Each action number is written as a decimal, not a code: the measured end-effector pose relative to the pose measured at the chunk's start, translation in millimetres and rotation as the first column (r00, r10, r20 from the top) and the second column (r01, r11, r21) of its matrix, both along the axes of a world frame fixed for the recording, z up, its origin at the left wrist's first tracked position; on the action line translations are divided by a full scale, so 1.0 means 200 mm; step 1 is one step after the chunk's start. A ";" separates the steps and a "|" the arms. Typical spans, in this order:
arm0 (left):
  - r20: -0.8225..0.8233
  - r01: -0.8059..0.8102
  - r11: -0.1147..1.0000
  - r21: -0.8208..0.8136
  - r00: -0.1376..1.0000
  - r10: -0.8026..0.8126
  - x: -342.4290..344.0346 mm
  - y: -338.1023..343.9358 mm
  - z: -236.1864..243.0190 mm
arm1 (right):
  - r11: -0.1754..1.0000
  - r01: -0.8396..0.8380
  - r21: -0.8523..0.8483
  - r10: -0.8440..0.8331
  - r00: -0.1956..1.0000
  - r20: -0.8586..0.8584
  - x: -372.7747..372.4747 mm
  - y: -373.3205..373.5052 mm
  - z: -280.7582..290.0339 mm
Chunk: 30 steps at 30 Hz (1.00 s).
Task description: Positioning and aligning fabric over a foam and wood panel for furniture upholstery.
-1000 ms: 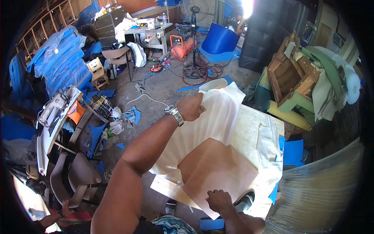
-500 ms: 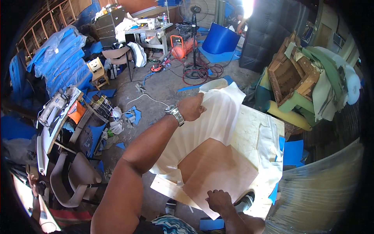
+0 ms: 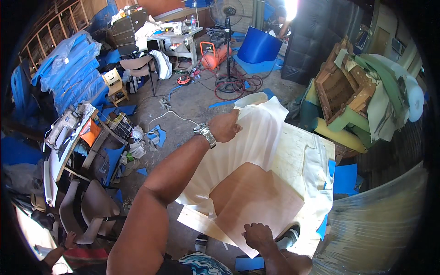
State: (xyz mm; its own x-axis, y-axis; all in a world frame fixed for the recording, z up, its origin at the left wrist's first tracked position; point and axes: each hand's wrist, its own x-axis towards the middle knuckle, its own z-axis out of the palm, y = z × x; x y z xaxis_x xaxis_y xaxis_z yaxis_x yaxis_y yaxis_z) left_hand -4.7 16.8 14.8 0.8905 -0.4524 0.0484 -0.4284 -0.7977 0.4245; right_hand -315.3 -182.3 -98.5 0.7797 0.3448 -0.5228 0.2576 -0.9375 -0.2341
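Note:
Stretched out ahead, my left hand [image 3: 225,127], with a metal watch on its wrist, is closed on the far edge of a thin white cloth [image 3: 256,133]. The cloth hangs in folds toward me and partly overlaps a brown sheet [image 3: 261,201]. Both rest over a pale wooden board [image 3: 298,146]. My right hand [image 3: 258,236] is curled at the near edge of the brown sheet; whether its fingers pinch anything is hidden. More white cloth [image 3: 317,169] is draped along the board's right side.
At left are a bench with a sewing machine [image 3: 64,126] and a grey chair [image 3: 94,206]. A standing fan [image 3: 228,46], an orange compressor [image 3: 213,57] and hoses stand ahead. An upturned wooden furniture frame [image 3: 341,91] is at right. Another person's hand [image 3: 70,240] shows at lower left.
The other person's hand at lower left has moved down and to the right, beside the grey chair. My own hands and the cloth look the same.

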 end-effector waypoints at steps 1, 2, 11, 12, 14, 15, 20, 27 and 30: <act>0.000 0.000 1.000 0.000 1.000 0.000 0.00 0.00 0.00 | 1.000 -0.003 0.009 0.003 1.000 0.004 0.00 0.00 0.00; -0.011 -0.003 1.000 -0.001 1.000 0.003 0.00 0.00 0.00 | 1.000 -0.002 0.008 0.002 1.000 0.012 0.00 0.00 0.00; 0.000 0.023 1.000 -0.020 1.000 -0.023 0.01 0.01 -0.02 | 1.000 -0.006 0.008 0.005 1.000 0.020 0.00 0.00 0.01; -0.009 0.019 0.999 -0.030 1.000 -0.019 0.01 0.00 -0.02 | 1.000 -0.003 -0.006 0.003 1.000 0.011 0.00 0.00 0.01; -0.009 0.021 0.999 -0.023 1.000 -0.022 0.02 0.01 -0.02 | 1.000 -0.005 0.006 0.005 1.000 0.014 0.00 0.00 0.01; -0.012 0.031 0.999 -0.042 0.999 -0.032 0.02 0.01 -0.02 | 1.000 -0.002 -0.005 0.002 1.000 0.006 0.00 0.00 0.01; 0.007 0.036 0.999 -0.028 0.999 -0.036 0.02 0.01 -0.03 | 1.000 0.001 0.009 -0.001 1.000 0.002 0.00 0.00 0.02; 0.000 0.025 1.000 -0.008 1.000 -0.025 0.02 0.01 -0.02 | 1.000 0.011 -0.005 -0.011 1.000 -0.027 0.01 0.00 0.02; 0.003 0.026 1.000 -0.009 1.000 -0.026 0.01 0.01 -0.02 | 1.000 0.013 -0.004 -0.013 1.000 -0.020 0.01 0.00 0.02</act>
State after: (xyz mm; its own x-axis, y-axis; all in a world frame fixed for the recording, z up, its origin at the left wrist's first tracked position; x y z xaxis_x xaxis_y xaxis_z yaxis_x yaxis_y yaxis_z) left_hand -2.0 18.4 11.3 0.8785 -0.4745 0.0548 -0.4496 -0.7825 0.4307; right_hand -314.1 -181.9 -93.9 0.7735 0.3325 -0.5395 0.2403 -0.9416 -0.2357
